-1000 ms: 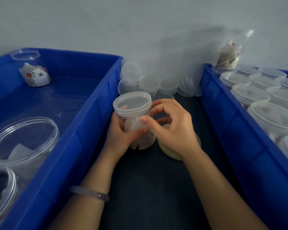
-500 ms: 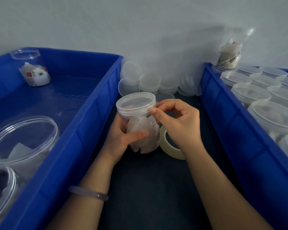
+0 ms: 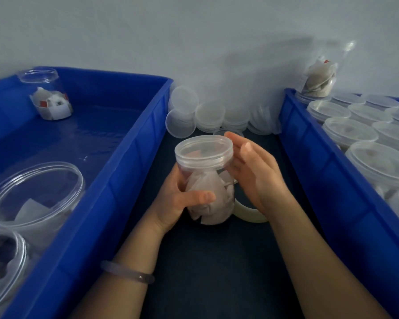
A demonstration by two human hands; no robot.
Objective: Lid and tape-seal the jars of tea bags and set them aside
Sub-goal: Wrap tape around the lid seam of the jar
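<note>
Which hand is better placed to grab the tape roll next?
Right, probably. The right hand is open and holds nothing. It lies flat beside the lid, with the tape roll just beneath it. The left hand grips the jar, on the side away from the roll.
</note>
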